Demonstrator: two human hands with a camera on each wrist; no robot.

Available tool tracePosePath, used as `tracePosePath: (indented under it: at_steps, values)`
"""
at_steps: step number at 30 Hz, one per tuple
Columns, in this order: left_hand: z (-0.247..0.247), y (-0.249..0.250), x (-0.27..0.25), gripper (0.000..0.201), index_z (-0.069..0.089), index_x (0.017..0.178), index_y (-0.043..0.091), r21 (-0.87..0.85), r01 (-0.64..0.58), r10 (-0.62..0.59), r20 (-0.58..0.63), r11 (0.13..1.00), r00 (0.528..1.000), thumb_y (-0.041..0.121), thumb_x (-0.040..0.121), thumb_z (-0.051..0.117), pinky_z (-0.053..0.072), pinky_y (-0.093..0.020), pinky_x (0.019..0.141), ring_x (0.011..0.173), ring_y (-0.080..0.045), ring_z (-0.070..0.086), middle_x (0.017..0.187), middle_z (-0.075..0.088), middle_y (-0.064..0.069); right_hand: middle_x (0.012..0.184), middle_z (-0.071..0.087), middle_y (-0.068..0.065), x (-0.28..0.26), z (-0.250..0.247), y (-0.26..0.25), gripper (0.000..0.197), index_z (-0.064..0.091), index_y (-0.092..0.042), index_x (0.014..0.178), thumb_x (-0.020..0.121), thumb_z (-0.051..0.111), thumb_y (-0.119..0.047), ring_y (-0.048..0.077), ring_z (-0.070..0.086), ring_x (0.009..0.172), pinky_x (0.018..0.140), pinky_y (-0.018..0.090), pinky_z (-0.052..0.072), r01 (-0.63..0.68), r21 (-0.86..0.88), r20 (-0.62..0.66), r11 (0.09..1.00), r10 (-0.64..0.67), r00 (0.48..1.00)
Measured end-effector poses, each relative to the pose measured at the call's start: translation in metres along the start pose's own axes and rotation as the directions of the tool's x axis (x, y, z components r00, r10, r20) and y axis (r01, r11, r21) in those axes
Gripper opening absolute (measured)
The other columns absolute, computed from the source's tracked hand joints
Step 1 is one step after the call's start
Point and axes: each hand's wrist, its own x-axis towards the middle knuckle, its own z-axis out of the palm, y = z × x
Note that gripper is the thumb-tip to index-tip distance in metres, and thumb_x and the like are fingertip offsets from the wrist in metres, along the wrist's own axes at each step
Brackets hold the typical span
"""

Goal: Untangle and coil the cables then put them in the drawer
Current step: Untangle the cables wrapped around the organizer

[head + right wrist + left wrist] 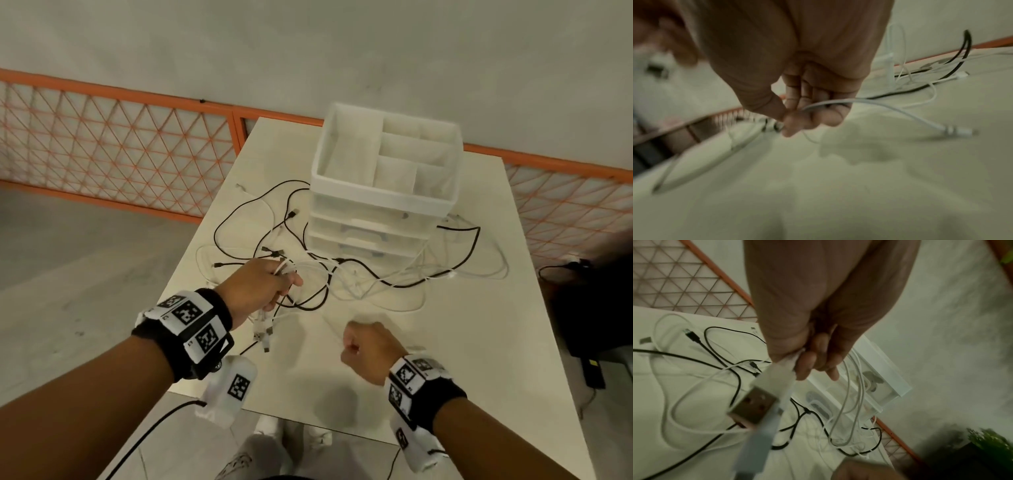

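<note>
A tangle of black and white cables (342, 270) lies on the white table (462, 342) in front of a white drawer unit (380, 209). My left hand (270, 284) grips a bunch of white cables, whose USB plugs (263, 334) hang below the fist; in the left wrist view one big USB plug (754, 405) sticks out toward the camera. My right hand (363, 342) is curled near the table's front, and the right wrist view shows it pinching a thin white cable (890, 108) whose small plug (960, 130) hangs free to the right.
The drawer unit's top tray (383, 154) has several compartments, and its drawers (363, 236) look closed. An orange mesh fence (120, 144) runs behind the table. A black cable (561, 270) and dark items lie on the floor at the right.
</note>
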Motion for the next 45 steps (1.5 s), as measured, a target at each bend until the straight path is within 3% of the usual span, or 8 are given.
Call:
tracePosePath:
  at_steps: [7, 12, 17, 22, 30, 34, 37, 45]
  values:
    - [0.018, 0.018, 0.004, 0.015, 0.067, 0.096, 0.033, 0.251, -0.239, 0.207, 0.145, 0.938, 0.967, 0.029, 0.084, 0.076, 0.032, -0.008, 0.046, 0.045, 0.000, 0.042, 0.052, 0.045, 0.014, 0.073, 0.072, -0.002, -0.027, -0.104, -0.044, 0.019, 0.069, -0.029, 0.097, 0.093, 0.066, -0.011, 0.029, 0.062, 0.063, 0.063, 0.036, 0.052, 0.415, 0.387, -0.459, 0.823, -0.218, 0.861]
    - [0.024, 0.019, 0.011, 0.031, 0.061, 0.060, 0.025, 0.248, -0.121, 0.102, 0.087, 0.961, 0.991, 0.032, 0.090, 0.068, 0.032, -0.019, 0.048, 0.045, -0.008, 0.038, 0.053, 0.043, 0.009, 0.085, 0.077, 0.004, -0.041, -0.155, -0.048, 0.020, 0.071, -0.019, 0.102, 0.098, 0.057, -0.004, 0.015, 0.040, 0.044, 0.045, 0.023, 0.034, 0.565, 0.522, -0.665, 0.639, -0.110, 0.739]
    - [-0.006, 0.036, 0.011, 0.032, 0.064, 0.075, 0.007, 0.134, -0.022, 0.017, 0.040, 0.991, 0.999, 0.034, 0.091, 0.066, 0.029, -0.023, 0.044, 0.045, -0.013, 0.032, 0.060, 0.043, -0.001, 0.073, 0.068, -0.010, -0.032, -0.159, 0.001, 0.022, 0.070, -0.026, 0.096, 0.100, 0.054, -0.013, -0.001, 0.055, 0.063, 0.068, 0.023, 0.040, 0.227, 0.381, -0.596, 0.896, 0.051, 0.802]
    - [-0.049, 0.058, 0.010, 0.043, 0.052, 0.064, 0.010, 0.222, -0.119, 0.133, -0.050, 0.968, 0.990, 0.041, 0.081, 0.077, 0.029, -0.025, 0.048, 0.047, -0.014, 0.031, 0.052, 0.036, 0.001, 0.090, 0.070, -0.003, -0.027, -0.150, 0.050, 0.025, 0.067, -0.027, 0.078, 0.098, 0.057, -0.015, 0.023, 0.062, 0.084, 0.075, 0.031, 0.044, -0.007, 0.351, -0.518, 0.936, 0.200, 0.832]
    - [-0.053, 0.064, 0.001, 0.034, 0.073, 0.072, 0.009, 0.160, -0.148, 0.150, 0.002, 0.976, 0.989, 0.042, 0.080, 0.077, 0.029, -0.024, 0.049, 0.047, -0.013, 0.029, 0.054, 0.033, 0.002, 0.118, 0.062, 0.014, -0.020, -0.164, 0.068, 0.012, 0.071, -0.029, 0.099, 0.096, 0.060, -0.034, 0.037, 0.059, 0.108, 0.092, 0.050, 0.048, -0.233, 0.374, -0.775, 0.898, 0.440, 0.454]
    - [-0.032, 0.079, -0.004, 0.033, 0.077, 0.074, 0.011, -0.028, -0.159, 0.160, 0.055, 0.987, 0.986, 0.043, 0.081, 0.076, 0.023, -0.023, 0.046, 0.049, -0.015, 0.024, 0.052, 0.032, 0.004, 0.131, 0.050, 0.003, -0.026, -0.164, 0.014, 0.033, 0.064, -0.038, 0.119, 0.087, 0.072, -0.034, 0.024, 0.058, 0.109, 0.099, 0.043, 0.048, -0.055, 0.144, -0.759, 0.988, 0.146, 0.635]
    - [-0.012, 0.095, -0.008, 0.032, 0.076, 0.076, 0.011, -0.088, -0.198, 0.211, 0.162, 0.976, 0.964, 0.041, 0.085, 0.072, 0.024, -0.020, 0.043, 0.047, -0.014, 0.022, 0.052, 0.031, 0.004, 0.114, 0.058, -0.008, -0.029, -0.156, -0.044, 0.041, 0.064, -0.029, 0.123, 0.085, 0.076, -0.018, 0.008, 0.064, 0.074, 0.068, 0.011, 0.048, 0.333, 0.132, -0.581, 0.933, -0.200, 0.789]
    - [-0.024, 0.099, -0.008, 0.035, 0.072, 0.076, 0.010, -0.055, -0.206, 0.213, 0.218, 0.977, 0.952, 0.042, 0.089, 0.066, 0.025, -0.022, 0.046, 0.044, -0.011, 0.023, 0.049, 0.032, 0.009, 0.071, 0.067, -0.008, -0.027, -0.176, -0.043, 0.012, 0.080, -0.025, 0.083, 0.087, 0.074, -0.035, 0.002, 0.061, 0.061, 0.063, 0.011, 0.041, 0.344, 0.221, -0.706, 0.913, -0.094, 0.702]
